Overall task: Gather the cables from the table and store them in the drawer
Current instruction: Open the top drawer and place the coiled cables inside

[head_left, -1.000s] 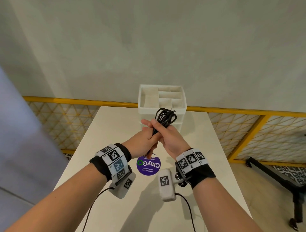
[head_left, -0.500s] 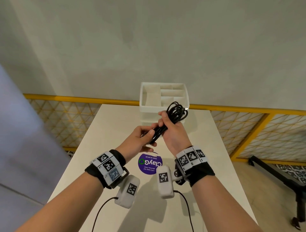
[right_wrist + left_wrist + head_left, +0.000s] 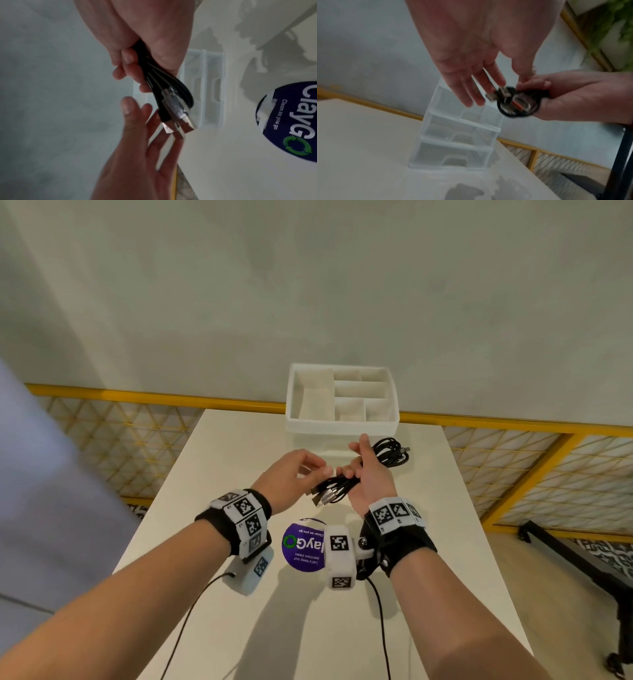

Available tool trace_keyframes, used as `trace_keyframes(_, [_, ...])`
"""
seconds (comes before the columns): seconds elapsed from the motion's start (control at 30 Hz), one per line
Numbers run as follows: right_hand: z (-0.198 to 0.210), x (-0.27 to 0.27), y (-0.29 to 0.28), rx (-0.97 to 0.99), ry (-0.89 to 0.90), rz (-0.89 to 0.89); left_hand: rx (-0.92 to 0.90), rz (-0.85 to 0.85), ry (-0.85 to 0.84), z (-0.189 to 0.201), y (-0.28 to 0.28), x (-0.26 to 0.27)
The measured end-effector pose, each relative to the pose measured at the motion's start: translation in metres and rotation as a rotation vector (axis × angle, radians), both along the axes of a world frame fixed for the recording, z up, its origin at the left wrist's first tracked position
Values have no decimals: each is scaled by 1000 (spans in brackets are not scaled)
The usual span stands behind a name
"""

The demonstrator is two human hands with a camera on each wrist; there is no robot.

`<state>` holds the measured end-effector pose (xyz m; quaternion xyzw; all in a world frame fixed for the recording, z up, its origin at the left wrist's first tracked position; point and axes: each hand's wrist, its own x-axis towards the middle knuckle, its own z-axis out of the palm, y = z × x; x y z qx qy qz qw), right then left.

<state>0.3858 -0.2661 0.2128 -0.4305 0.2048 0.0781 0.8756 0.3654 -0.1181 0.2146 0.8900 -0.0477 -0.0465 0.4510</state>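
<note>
Here, mid-frame in the head view, my right hand (image 3: pixel 368 474) clamps the bundle of black cables with metal plugs (image 3: pixel 363 474) so the coils stay together above the white table (image 3: pixel 239 446), before the white plastic drawer unit (image 3: pixel 342 424).

Left wrist view: my left hand (image 3: pixel 471 54) spreads loose, holding nothing.

Right wrist view: the plugs (image 3: pixel 176 112) hang free; a purple round sticker (image 3: pixel 289 121) sits right.

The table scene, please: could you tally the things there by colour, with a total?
Black: 1, the cable bundle gripped in the right hand
White: 1, the drawer organizer
Purple: 1, the round sticker
Total: 3
</note>
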Motion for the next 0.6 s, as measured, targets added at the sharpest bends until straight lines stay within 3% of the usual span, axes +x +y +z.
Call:
trace_keyframes(0.1, [-19,18,6,-18,154,-9,278,70,-116,1,9,32])
trace_keyframes(0.17, [-28,29,14,-38,220,-2,346,174,-153,5,15,52])
trace_keyframes(0.27, [-38,49,25,-45,248,5,327,267,-128,4,23,79])
trace_keyframes(0.43, [-47,76,33,-4,232,-23,269,265,-151,-2,33,101])
trace_keyframes(0.6, [-62,58,34,58,176,-35,241,305,-166,-5,38,108])
